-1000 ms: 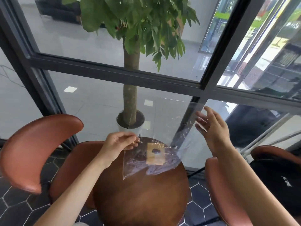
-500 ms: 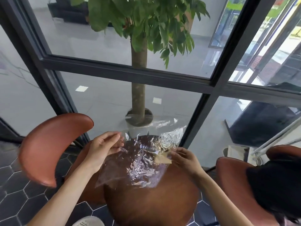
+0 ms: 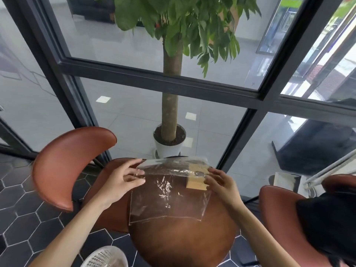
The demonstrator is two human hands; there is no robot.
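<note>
A clear plastic bag [image 3: 169,199] lies flat on a round brown wooden table [image 3: 183,241], its far edge folded over toward me. A tan card label [image 3: 194,182] shows inside it near the fold on the right. My left hand [image 3: 121,182] pinches the bag's left edge at the fold between thumb and fingers. At the bag's right edge my right hand [image 3: 221,184] has its bent fingertips gripping the fold at the label.
A brown curved chair [image 3: 63,164] stands left of the table, another [image 3: 279,218] on the right with a black item [image 3: 327,224] on it. A potted tree [image 3: 167,147] stands behind the glass wall. A white mesh basket [image 3: 106,257] is at the bottom left.
The bag hung in the air from my left hand a second ago. Both hands have since brought it down and spread it flat on the table with the top folded.
</note>
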